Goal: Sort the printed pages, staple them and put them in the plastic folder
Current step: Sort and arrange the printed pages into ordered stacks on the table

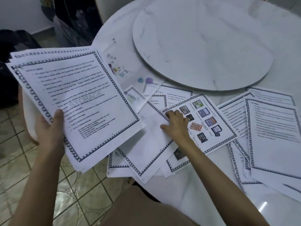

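Observation:
My left hand [50, 126] grips a stack of printed pages [73, 98] by its lower left edge and holds it up over the table's left edge; the top page has text inside a dark patterned border. My right hand [175, 124] rests fingers-down on the left edge of a page with small colour pictures [206, 121], which lies among loose pages on the table. Whether the fingers pinch that page cannot be told. A clear plastic folder [130, 74] with coloured prints lies flat behind the held stack. No stapler is in view.
Several bordered text pages [273, 132] overlap at the right of the round white marble table [195, 185]. More pages [146, 160] hang over the near edge. A raised marble turntable [203, 46] fills the middle. Tiled floor [84, 193] and dark bags [9, 66] lie to the left.

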Demonstrator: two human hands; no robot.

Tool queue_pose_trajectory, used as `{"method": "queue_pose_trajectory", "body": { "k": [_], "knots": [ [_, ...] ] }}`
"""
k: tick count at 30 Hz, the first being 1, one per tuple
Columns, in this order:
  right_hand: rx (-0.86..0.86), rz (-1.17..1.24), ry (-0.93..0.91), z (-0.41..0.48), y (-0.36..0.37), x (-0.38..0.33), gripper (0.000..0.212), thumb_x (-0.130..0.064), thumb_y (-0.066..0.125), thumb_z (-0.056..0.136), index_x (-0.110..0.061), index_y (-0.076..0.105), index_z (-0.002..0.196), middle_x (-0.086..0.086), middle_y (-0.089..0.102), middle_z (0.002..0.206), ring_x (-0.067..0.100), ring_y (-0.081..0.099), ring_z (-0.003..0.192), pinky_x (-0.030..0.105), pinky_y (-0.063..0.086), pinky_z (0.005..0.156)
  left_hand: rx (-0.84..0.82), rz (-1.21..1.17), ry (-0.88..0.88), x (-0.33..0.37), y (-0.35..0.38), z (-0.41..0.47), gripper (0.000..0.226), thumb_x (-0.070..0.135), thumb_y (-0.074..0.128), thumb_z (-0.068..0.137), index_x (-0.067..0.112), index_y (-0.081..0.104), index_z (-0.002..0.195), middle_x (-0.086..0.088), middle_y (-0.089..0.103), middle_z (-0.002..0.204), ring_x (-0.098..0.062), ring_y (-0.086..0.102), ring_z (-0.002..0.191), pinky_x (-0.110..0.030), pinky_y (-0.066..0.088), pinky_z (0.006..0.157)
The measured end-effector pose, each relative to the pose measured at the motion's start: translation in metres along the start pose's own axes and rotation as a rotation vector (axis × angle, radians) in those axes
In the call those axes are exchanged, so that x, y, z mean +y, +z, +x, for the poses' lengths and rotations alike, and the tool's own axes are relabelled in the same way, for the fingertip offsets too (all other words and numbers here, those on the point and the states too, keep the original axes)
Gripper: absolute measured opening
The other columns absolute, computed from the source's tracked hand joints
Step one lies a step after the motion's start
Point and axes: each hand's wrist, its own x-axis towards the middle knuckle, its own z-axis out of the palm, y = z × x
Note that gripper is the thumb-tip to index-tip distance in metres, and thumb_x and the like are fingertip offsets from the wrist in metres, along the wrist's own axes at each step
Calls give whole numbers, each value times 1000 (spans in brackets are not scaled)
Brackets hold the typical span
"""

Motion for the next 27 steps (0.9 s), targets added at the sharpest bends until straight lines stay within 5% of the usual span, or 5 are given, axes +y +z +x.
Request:
{"method": "queue_pose_trajectory", "body": {
  "k": [6,14,19,23,27],
  "knots": [
    [-21,382,13,-6,-29,21,15,-11,53,91,1,61,99,4,55,89,16,49,83,20,26,61,-8,-31,-47,-2,8,-12,45,27,46,96,12,40,138,-3,54,130,-17,54,110,-25,49,81],
    [88,616,273,-42,-133,117,8,-8,57,88,-6,63,94,5,62,80,20,54,76,11,44,55,-225,-77,-137,-26,29,-30,33,22,48,95,10,49,126,5,63,101,-6,66,83,-15,56,59],
    [295,774,367,-54,-157,146,16,-12,57,89,-11,62,105,8,61,97,-5,60,57,6,48,51,-381,-59,-193,-39,56,-42,31,18,45,96,10,48,126,4,62,102,0,68,74,-15,55,57],
    [367,780,307,-45,-135,128,17,-10,55,90,-5,61,105,8,60,96,5,54,71,-1,41,52,-450,-40,-222,-42,76,-46,35,19,46,95,10,46,129,-6,62,108,-11,64,85,-17,56,59],
    [333,780,248,-32,-96,88,11,-11,56,90,-11,62,99,6,62,92,15,56,81,6,43,66,-510,0,-208,-41,88,-49,28,19,46,95,13,48,122,1,64,100,-4,69,72,-17,55,57]
  ]
}}
